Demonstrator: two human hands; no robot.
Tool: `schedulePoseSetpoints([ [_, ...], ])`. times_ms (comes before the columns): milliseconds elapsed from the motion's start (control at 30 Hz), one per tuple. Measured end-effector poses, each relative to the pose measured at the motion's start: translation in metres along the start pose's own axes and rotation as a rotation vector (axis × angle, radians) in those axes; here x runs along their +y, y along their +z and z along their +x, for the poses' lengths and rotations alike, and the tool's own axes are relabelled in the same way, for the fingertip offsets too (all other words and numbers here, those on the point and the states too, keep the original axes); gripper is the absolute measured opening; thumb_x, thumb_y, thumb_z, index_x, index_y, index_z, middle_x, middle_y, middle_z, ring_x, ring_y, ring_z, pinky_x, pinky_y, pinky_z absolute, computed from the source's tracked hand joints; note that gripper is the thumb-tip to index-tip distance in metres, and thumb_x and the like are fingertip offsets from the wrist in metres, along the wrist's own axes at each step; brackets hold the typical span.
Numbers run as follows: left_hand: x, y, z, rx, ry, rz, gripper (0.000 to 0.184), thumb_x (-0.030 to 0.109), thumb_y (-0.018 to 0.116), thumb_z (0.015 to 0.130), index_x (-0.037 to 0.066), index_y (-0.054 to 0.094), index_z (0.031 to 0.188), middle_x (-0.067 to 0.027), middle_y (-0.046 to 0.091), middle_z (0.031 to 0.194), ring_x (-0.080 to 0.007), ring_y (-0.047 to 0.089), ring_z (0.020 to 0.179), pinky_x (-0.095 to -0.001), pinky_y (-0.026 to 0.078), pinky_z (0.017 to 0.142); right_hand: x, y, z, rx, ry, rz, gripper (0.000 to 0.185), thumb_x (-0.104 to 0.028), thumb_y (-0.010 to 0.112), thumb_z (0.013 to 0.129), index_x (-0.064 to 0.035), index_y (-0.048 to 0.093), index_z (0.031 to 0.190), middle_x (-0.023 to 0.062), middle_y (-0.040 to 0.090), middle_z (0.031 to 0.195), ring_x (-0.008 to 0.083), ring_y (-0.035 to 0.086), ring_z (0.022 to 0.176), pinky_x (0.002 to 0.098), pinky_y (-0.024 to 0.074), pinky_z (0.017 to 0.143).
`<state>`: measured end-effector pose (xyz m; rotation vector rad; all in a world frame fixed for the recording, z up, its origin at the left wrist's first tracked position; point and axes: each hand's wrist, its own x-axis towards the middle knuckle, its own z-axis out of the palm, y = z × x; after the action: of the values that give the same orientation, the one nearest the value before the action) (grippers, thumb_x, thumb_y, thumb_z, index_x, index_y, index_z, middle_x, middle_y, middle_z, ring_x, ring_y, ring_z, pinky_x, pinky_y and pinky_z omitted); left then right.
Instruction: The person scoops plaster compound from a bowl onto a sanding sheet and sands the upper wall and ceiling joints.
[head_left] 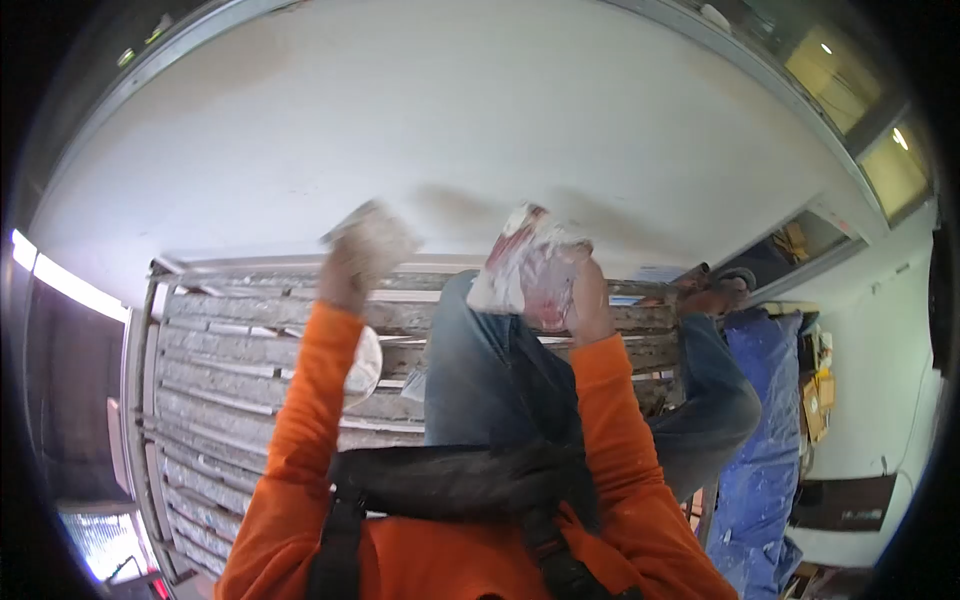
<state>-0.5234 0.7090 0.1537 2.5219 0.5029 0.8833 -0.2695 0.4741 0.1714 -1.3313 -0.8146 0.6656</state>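
Observation:
My left hand [344, 282] is closed on a broad, pale putty knife [385, 238], smeared by motion and held close to the white wall panel [480, 110]. My right hand [592, 305] grips a flat reddish board [512, 262] coated with white putty, in front of my raised knee. The two tools are apart from each other. Behind my left forearm, a round white bucket or lid [366, 368] is partly hidden.
I sit on a scaffold platform of worn slats [220, 350]. A blue tarp [750, 430] hangs on the right, with cardboard pieces [818, 400] beyond it. A metal frame [790, 110] edges the panel at upper right.

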Motion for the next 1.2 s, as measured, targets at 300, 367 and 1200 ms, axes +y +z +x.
schedulePoseSetpoints([
  [300, -0.262, -0.122, -0.344, -0.825, -0.897, 1.155, 0.027, 0.022, 0.047, 0.092, 0.007, 0.068, 0.101, -0.003, 0.069, 0.091, -0.0159, 0.064, 0.076, -0.031, 0.053, 0.067, -0.081, -0.058, 0.053, 0.787, -0.658, -0.589, 0.014, -0.013, 0.05, 0.089, -0.0021, 0.058, 0.094, 0.0033, 0.058, 0.084, 0.0164, 0.055, 0.075, 0.0275, 0.0455, 0.068],
  [367, -0.28, -0.149, -0.422, -0.619, -1.183, 1.067, 0.028, 0.023, 0.047, 0.092, 0.007, 0.068, 0.102, -0.0043, 0.068, 0.092, -0.0174, 0.064, 0.078, -0.032, 0.053, 0.069, -0.112, -0.048, 0.071, 0.9, -0.718, -0.374, 0.013, -0.011, 0.051, 0.089, -0.0006, 0.057, 0.093, 0.0026, 0.056, 0.081, 0.0137, 0.05, 0.073, 0.0251, 0.043, 0.067],
  [1200, -0.303, -0.105, -0.543, 0.302, -1.444, 0.547, 0.038, 0.033, 0.049, 0.088, 0.004, 0.064, 0.109, -0.0123, 0.067, 0.095, -0.0274, 0.063, 0.089, -0.0389, 0.051, 0.08, -0.12, -0.004, 0.216, 1.121, -1.264, -1.208, 0.053, -0.004, 0.041, 0.083, 0.0095, 0.038, 0.133, 0.0289, 0.04, 0.136, 0.0406, 0.04, 0.124, 0.0435, 0.0259, 0.108],
])
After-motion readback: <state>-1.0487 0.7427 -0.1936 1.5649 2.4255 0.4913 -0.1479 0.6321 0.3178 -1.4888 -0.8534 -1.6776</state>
